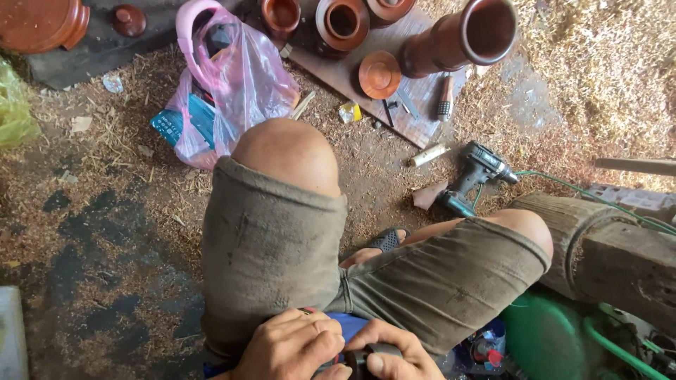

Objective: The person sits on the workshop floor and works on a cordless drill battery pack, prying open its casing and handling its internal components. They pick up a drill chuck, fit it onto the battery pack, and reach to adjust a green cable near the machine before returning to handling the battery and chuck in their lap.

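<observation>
I sit low with my knees up, wearing grey-green shorts, and my hands meet at the bottom of the view. My left hand (292,347) is curled over a small dark object (357,359) in my lap. My right hand (389,352) pinches the same dark object with thumb and fingers. Most of that object is hidden by my fingers. A blue cloth (350,325) shows just behind my hands.
Several turned brown wooden vases and lids (461,36) stand on a board at the top. A pink plastic bag (229,84) lies near my left knee. A power drill (475,176) with a green cord lies on the sawdust floor. A rough log (605,246) and a green machine (549,338) sit at right.
</observation>
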